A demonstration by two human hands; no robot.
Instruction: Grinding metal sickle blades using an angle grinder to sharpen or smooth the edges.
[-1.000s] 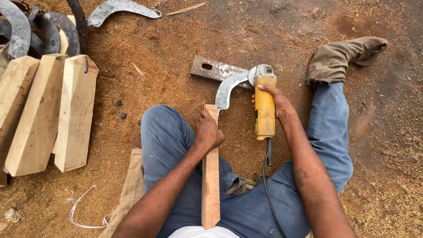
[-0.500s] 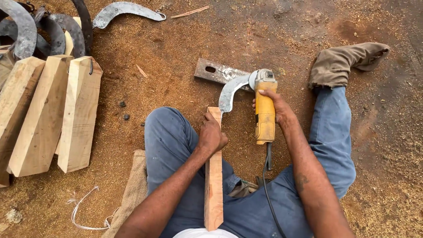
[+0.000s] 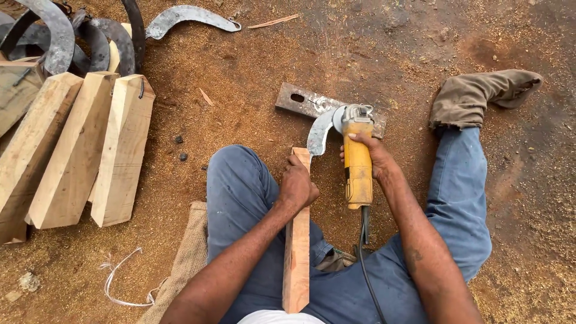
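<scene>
Both hands busy: left hand clamps wooden handle of curved blade between legs; right hand grips yellow angle grinder, disc at blade. Edge partly bright, grinding looks unfinished; more blades lie unhandled.

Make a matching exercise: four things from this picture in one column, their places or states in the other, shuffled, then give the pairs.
Things:
1. yellow angle grinder
2. wooden handle
3. flat metal plate
4. cut wooden blocks

Places or states:
A. stacked side by side at the left
B. lying on the dirt beyond the curved blade
C. gripped in the right hand
D. held in the left hand, running back between the legs

Pairs: 1-C, 2-D, 3-B, 4-A
</scene>
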